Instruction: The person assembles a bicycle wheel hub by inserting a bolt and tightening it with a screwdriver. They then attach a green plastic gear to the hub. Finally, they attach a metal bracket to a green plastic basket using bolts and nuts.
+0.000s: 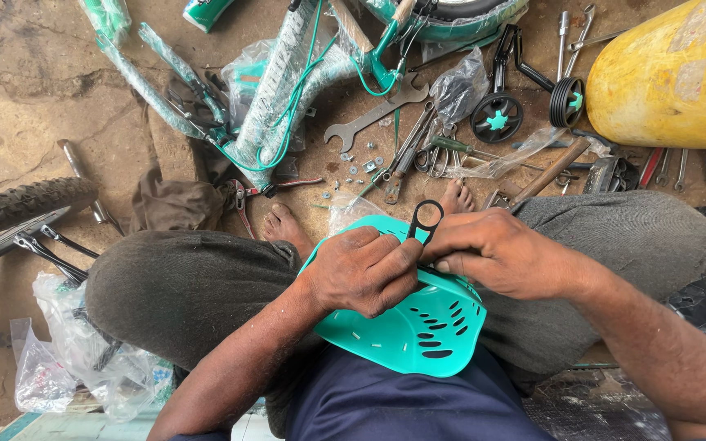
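Note:
A teal plastic bicycle basket point(418, 331) with slotted sides rests upside down on my lap. My left hand point(361, 271) grips its upper edge. My right hand point(492, 251) presses on the basket beside it. Between the fingers of both hands stands a small black bracket with a ring at its top point(426, 219), held against the basket. My bare feet point(288, 229) lie on the ground just beyond it.
A teal bicycle frame wrapped in plastic point(279, 90) lies ahead. Spanners, pliers, nuts and washers point(386, 139) litter the ground. Black training wheels point(497, 114) lie by a yellow drum point(663, 77) at right. A tyre point(18, 208) and plastic bags point(67, 359) are at left.

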